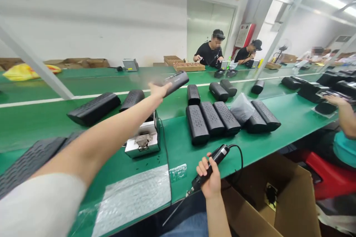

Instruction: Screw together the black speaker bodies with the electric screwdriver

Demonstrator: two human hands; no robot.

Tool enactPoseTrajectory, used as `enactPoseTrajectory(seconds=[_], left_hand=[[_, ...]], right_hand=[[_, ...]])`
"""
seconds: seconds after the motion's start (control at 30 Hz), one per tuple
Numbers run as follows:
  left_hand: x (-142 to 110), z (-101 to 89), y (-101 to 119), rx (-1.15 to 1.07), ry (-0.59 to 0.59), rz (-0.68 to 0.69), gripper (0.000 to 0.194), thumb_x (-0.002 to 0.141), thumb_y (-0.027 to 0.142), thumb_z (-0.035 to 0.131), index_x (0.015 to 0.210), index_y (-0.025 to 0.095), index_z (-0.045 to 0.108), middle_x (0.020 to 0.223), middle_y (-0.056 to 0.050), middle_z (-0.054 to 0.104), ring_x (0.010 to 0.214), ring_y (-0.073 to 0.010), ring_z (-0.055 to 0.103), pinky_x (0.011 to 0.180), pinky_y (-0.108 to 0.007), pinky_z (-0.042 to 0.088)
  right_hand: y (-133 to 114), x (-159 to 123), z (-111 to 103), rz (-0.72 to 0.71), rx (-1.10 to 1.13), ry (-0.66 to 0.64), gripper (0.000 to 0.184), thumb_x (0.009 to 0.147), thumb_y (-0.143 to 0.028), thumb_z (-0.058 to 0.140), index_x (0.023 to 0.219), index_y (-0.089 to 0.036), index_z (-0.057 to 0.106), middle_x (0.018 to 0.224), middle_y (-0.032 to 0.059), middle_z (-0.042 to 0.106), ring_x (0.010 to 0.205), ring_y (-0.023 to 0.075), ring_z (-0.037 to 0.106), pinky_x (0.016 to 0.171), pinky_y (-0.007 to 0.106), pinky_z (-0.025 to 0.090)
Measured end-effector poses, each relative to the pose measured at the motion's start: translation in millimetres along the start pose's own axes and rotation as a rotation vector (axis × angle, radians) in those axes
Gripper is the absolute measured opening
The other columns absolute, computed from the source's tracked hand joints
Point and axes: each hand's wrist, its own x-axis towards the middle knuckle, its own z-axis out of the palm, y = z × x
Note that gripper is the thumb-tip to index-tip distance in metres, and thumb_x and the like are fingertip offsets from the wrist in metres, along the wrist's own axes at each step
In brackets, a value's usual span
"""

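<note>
My left hand [160, 90] reaches far over the green bench, closed on the near end of a long black rounded case [178, 81], held above the surface; its fingers are partly smeared by motion. Low at the bench's front edge, my right hand [208, 176] is wrapped round a black electric screwdriver [218, 155]. Its long thin bit points down and left, and a cable curves from its back end. Several similar cases with slotted tops stand to the right, including one nearby [197, 124]. Under my left arm is a white box [143, 146] holding small metal parts.
A silvery padded sheet [136, 196] lies at the bench front. A clear plastic bag [241, 107] rests among the cases. Below the bench edge stands an open cardboard box [292, 192]. A co-worker's hand [336, 100] is at the far right; other people sit across the bench.
</note>
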Motion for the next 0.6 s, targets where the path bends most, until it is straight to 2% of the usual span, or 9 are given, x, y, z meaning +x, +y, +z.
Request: enactPoseTrajectory(seconds=[0.07, 0.17, 0.23, 0.37, 0.43, 0.5, 0.6], left_hand=[[10.6, 41.4, 2.5, 0.043, 0.075, -0.098, 0.104, 0.089, 0.057, 0.103, 0.166, 0.019, 0.045, 0.165, -0.027, 0.061, 0.149, -0.0429, 0.066, 0.125, -0.064, 0.058], [13.8, 77.8, -4.7, 0.081, 0.145, -0.163, 0.074, 0.105, 0.045, 0.089, 0.165, 0.020, 0.055, 0.169, -0.021, 0.059, 0.149, -0.0402, 0.065, 0.124, -0.065, 0.060], [10.4, 88.6, -16.2, 0.079, 0.163, -0.154, 0.058, 0.110, 0.041, 0.082, 0.161, 0.022, 0.063, 0.167, -0.016, 0.062, 0.146, -0.0378, 0.067, 0.121, -0.063, 0.062], [2.3, 97.8, -43.3, 0.065, 0.179, -0.066, 0.056, 0.109, 0.042, 0.083, 0.157, 0.020, 0.066, 0.168, -0.017, 0.062, 0.149, -0.0385, 0.065, 0.124, -0.064, 0.060], [5.5, 106.6, -49.5, 0.050, 0.147, 0.026, 0.055, 0.109, 0.043, 0.083, 0.157, 0.020, 0.067, 0.170, -0.017, 0.060, 0.153, -0.0393, 0.063, 0.127, -0.065, 0.057], [14.3, 122.4, -46.9, 0.022, 0.066, 0.108, 0.053, 0.110, 0.044, 0.081, 0.156, 0.020, 0.068, 0.169, -0.016, 0.062, 0.151, -0.0376, 0.065, 0.126, -0.064, 0.058], [29.1, 155.7, -28.8, -0.012, -0.091, 0.067, 0.049, 0.111, 0.045, 0.081, 0.151, 0.019, 0.070, 0.158, -0.015, 0.069, 0.139, -0.0337, 0.073, 0.118, -0.059, 0.065]], right_hand=[[3.3, 3.7, -1.1, 0.008, 0.009, 0.027, 0.051, 0.090, -0.050, 0.099, 0.115, -0.026, 0.061, 0.073, -0.0121, 0.034, 0.056, 0.0067, 0.027, 0.054, 0.018, 0.036], [4.2, 4.9, -3.9, 0.020, 0.011, 0.040, 0.057, 0.086, -0.053, 0.103, 0.114, -0.026, 0.061, 0.073, -0.0125, 0.036, 0.055, 0.0061, 0.028, 0.054, 0.018, 0.035], [3.1, 3.2, -7.6, 0.045, 0.005, 0.031, 0.057, 0.086, -0.055, 0.104, 0.114, -0.026, 0.062, 0.072, -0.0124, 0.035, 0.054, 0.0061, 0.027, 0.053, 0.018, 0.035], [-1.8, -2.3, -17.4, 0.112, 0.001, 0.005, 0.050, 0.091, -0.053, 0.100, 0.114, -0.028, 0.062, 0.075, -0.0105, 0.034, 0.055, 0.0076, 0.029, 0.053, 0.020, 0.036], [-3.7, -3.5, -20.4, 0.137, 0.007, 0.008, 0.045, 0.095, -0.051, 0.096, 0.116, -0.030, 0.062, 0.076, -0.0097, 0.034, 0.057, 0.0082, 0.029, 0.054, 0.020, 0.037], [-3.9, -3.9, -20.8, 0.161, 0.012, 0.014, 0.044, 0.096, -0.050, 0.095, 0.117, -0.031, 0.062, 0.077, -0.0095, 0.033, 0.058, 0.0084, 0.029, 0.055, 0.020, 0.037], [-1.0, -4.2, -18.3, 0.166, 0.018, 0.022, 0.045, 0.095, -0.051, 0.095, 0.116, -0.031, 0.061, 0.076, -0.0098, 0.032, 0.057, 0.0082, 0.027, 0.055, 0.020, 0.036]])
